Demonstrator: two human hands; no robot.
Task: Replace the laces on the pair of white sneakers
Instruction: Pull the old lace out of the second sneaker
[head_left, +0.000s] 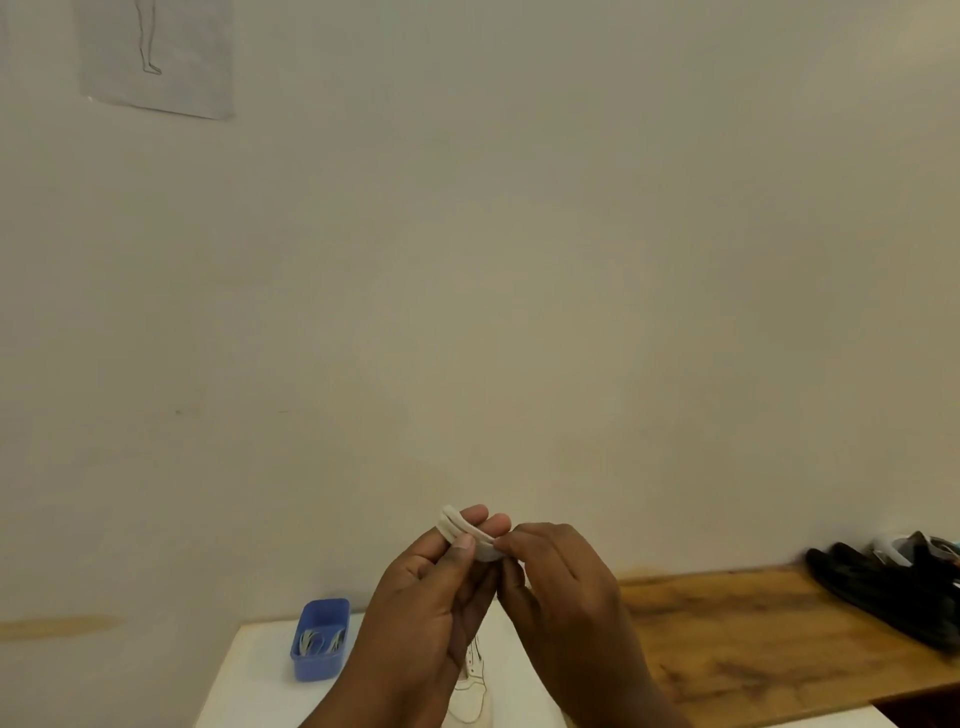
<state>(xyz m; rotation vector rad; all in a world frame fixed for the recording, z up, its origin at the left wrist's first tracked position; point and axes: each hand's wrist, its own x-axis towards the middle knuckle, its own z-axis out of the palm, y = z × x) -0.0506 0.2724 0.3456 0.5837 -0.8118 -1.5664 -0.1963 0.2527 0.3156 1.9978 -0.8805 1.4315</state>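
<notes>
Both my hands are raised in front of the wall, holding a folded bundle of white lace (470, 532). My left hand (434, 603) pinches the bundle between thumb and fingers. My right hand (563, 587) grips its right end with the fingertips. Below and between my hands, a white sneaker (470, 691) stands on the white table (249, 675), mostly hidden by my wrists. A blue plastic box (319, 647) at the left of the table holds more laces, white with dark markings.
A wooden bench top (769, 639) runs to the right of the white table. Dark sandals (893, 592) lie at its far right end. A paper sheet with a line drawing (156, 52) hangs on the wall, upper left.
</notes>
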